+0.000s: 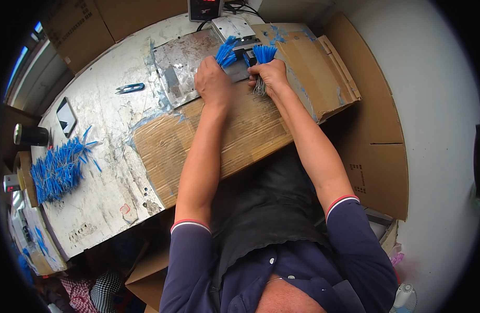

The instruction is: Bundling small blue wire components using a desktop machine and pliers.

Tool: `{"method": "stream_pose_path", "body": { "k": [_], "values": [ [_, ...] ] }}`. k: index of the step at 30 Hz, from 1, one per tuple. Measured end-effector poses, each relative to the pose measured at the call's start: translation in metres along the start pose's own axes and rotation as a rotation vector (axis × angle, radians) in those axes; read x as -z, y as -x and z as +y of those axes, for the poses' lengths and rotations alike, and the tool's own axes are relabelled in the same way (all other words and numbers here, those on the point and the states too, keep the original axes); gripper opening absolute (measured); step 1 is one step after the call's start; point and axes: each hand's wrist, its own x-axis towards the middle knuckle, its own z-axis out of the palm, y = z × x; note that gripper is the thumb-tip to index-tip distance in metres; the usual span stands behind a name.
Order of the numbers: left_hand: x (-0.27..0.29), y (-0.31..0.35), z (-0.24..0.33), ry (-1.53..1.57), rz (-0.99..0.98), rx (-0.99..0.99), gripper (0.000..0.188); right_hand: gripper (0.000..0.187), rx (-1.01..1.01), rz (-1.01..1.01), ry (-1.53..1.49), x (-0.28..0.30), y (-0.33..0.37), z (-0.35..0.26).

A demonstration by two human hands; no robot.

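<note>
My right hand (272, 77) is closed round a bundle of thin grey wires with blue ends (264, 53). The blue ends fan out above the fist and the bare grey ends hang below it. My left hand (213, 83) is closed too, its back toward me and its fingers mostly hidden. A second bunch of blue-ended pieces (227, 52) sticks out past its fingertips. Both hands are over the near edge of a metal plate (185, 57), in front of a small machine (233, 28) with a dark working head between the two bunches.
A large heap of blue-ended wires (60, 169) lies at the left, near a phone (66, 117), a dark cylinder (31, 135) and blue thread snips (130, 88). Taped cardboard (240, 135) covers the table's front. A box with a red display (204, 9) stands behind the machine.
</note>
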Motion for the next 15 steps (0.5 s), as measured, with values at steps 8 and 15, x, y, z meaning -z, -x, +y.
{"method": "stream_pose_path", "body": {
  "k": [8,15],
  "values": [
    [-0.003,-0.003,-0.006,0.023,0.081,-0.063,0.015,0.013,-0.017,0.04,-0.031,-0.009,-0.001,-0.001],
    [0.0,0.0,-0.003,0.076,-0.084,-0.015,0.019,0.01,-0.019,-0.062,-0.235,0.001,0.008,0.0]
  ]
}}
